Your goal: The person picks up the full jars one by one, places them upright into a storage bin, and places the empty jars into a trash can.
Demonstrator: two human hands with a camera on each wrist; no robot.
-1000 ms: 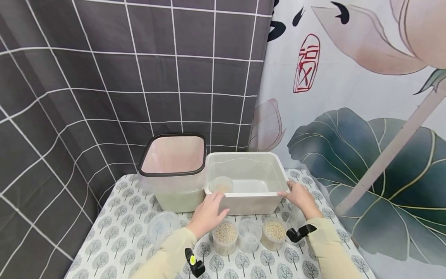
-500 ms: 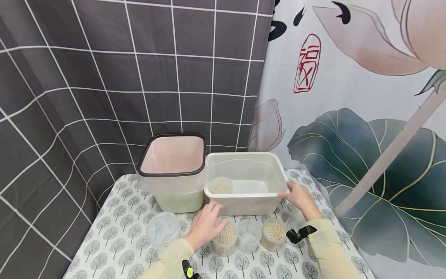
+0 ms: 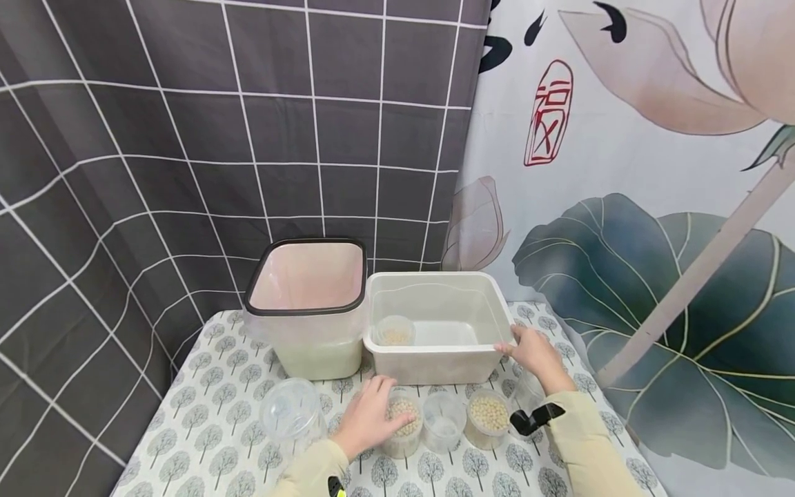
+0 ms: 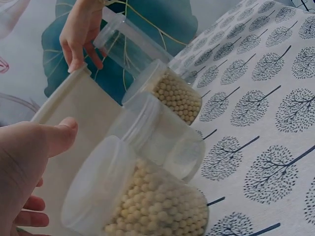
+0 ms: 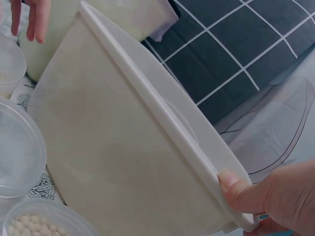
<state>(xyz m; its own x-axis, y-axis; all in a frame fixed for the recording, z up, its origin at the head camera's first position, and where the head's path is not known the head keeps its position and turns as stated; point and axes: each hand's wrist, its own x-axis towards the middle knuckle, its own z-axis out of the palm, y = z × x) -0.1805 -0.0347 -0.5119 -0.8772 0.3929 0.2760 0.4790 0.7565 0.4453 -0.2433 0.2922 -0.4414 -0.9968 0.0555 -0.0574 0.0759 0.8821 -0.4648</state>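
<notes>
In the head view, the bare left hand (image 3: 371,415) partly hides a clear round plastic tub of pale beads (image 3: 404,446), and the bottom edge crops the cream left sleeve (image 3: 312,471).

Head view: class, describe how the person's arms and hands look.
The left sleeve and right sleeve are pale yellow. The right wrist device is black; the left wrist device adds a bright yellow spot. Left hand and right hand are bare.

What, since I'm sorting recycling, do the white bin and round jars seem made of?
White bin: probably molded plastic, opaque and smooth, judging by its even color, faint sheen and rounded corners.
Round jars: likely clear plastic, glossy; pale balls show through some walls, though glass can't be ruled out.
</notes>
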